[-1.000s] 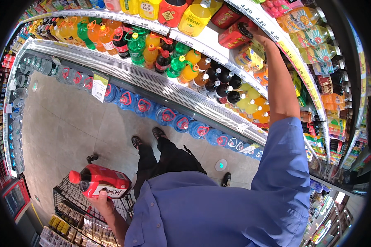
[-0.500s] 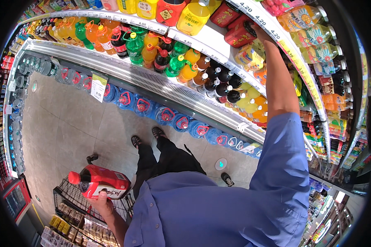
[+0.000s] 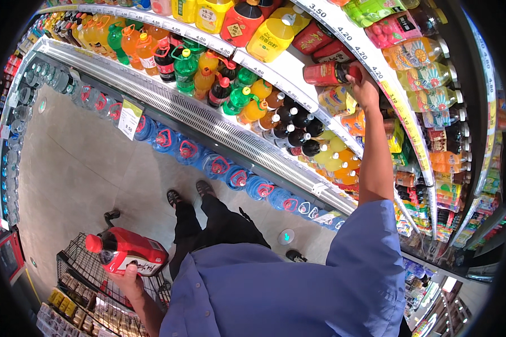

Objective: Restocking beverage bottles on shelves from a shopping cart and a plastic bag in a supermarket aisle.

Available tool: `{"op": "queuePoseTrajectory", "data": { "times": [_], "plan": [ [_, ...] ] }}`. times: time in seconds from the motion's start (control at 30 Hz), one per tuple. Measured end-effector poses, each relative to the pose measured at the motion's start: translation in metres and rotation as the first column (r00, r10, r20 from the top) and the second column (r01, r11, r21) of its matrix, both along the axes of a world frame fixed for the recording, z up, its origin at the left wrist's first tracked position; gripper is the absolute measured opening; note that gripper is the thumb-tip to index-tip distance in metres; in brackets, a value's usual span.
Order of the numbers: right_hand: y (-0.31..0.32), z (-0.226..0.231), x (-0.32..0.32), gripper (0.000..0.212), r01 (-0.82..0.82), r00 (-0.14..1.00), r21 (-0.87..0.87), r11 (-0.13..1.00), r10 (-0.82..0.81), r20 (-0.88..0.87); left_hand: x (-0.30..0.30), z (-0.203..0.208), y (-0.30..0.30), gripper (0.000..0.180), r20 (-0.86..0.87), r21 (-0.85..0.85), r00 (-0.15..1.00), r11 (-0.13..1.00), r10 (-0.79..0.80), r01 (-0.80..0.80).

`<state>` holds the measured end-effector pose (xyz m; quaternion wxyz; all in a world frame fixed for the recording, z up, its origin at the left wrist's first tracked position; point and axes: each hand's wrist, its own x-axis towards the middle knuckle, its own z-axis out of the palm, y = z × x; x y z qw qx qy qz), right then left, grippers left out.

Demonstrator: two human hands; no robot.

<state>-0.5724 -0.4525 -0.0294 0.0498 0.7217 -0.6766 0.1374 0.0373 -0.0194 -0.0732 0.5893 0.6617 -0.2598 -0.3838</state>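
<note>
My left hand (image 3: pixel 128 281) is closed around a large red-labelled drink bottle (image 3: pixel 134 251) with a red cap, tilted above the shopping cart (image 3: pixel 76 258). At the far right my right arm reaches up to the shelf. There my right hand (image 3: pixel 365 89) has its fingers around the cap end of another red-labelled bottle (image 3: pixel 326 74), which lies on its side with its dark neck toward my palm. More red-labelled bottles (image 3: pixel 333 52) stand behind it, and a yellow jug (image 3: pixel 272 36) is to their left. Part of the gripped cap is hidden by my fingers.
Shelf edges (image 3: pixel 264 72) with price strips curve across the top. Small soda bottles (image 3: pixel 298 115) fill the lower shelf. Large blue water bottles (image 3: pixel 213 165) with red handles line the floor along the shelf base. More bottles (image 3: pixel 416 53) stand on the right shelf.
My right hand has drawn a red-labelled bottle toward the shelf's front, tipping it sideways. The left-hand bottle stays held and appears slightly lower and further left as the view shifts.
</note>
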Motion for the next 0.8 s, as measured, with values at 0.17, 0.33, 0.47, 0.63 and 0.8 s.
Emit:
{"op": "queuePoseTrajectory", "data": {
  "times": [0.17,0.33,0.47,0.63,0.8],
  "plan": [
    [0.004,0.002,0.007,0.045,0.071,0.997,0.041,0.997,-0.072,0.034,0.004,-0.007,-0.001,0.076,-0.046,0.006,0.999,1.0,-0.014,0.014],
    [-0.01,-0.002,0.0,0.043,-0.002,1.0,-0.06,0.998,0.003,0.018,-0.002,-0.001,-0.008,0.076,-0.072,0.0,0.997,0.999,-0.033,0.034],
    [-0.02,-0.015,-0.017,0.045,0.058,0.998,-0.064,0.996,-0.058,0.007,-0.002,-0.001,-0.005,0.077,-0.06,-0.01,0.998,0.999,-0.031,0.03],
    [-0.037,-0.024,-0.037,0.046,0.065,0.998,-0.041,0.997,-0.065,0.002,-0.004,0.003,-0.007,0.083,-0.061,0.006,0.998,1.0,0.018,-0.018],
    [-0.043,-0.012,-0.011,0.042,0.101,0.995,0.044,0.994,-0.102,0.021,0.001,-0.001,0.0,0.083,-0.048,0.02,0.999,1.0,-0.001,0.002]
  ]
}}
